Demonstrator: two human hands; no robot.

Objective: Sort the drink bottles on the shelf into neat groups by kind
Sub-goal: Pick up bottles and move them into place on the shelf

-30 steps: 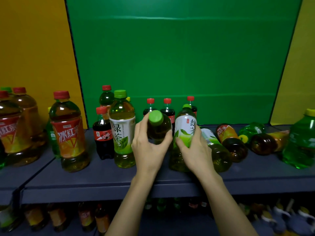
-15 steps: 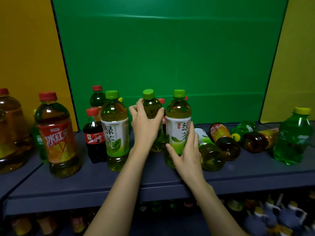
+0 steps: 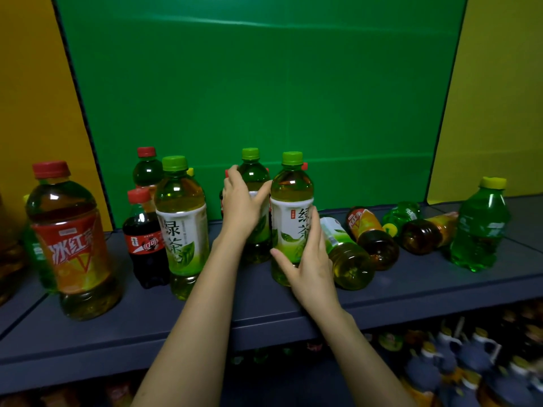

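Note:
Three green tea bottles with lime caps stand upright on the dark grey shelf. My left hand grips the rear middle green tea bottle around its label. My right hand holds the front right green tea bottle low on its label. A third green tea bottle stands free to the left. Another green tea bottle lies on its side just right of my right hand.
A large iced red tea bottle and a small cola bottle stand at left. Two amber tea bottles and a green soda bottle lie at right. A green soda bottle stands far right. A lower shelf holds more bottles.
My left hand brought its tilted green tea bottle upright and set it on the shelf behind the right one. My right hand kept hold of its bottle.

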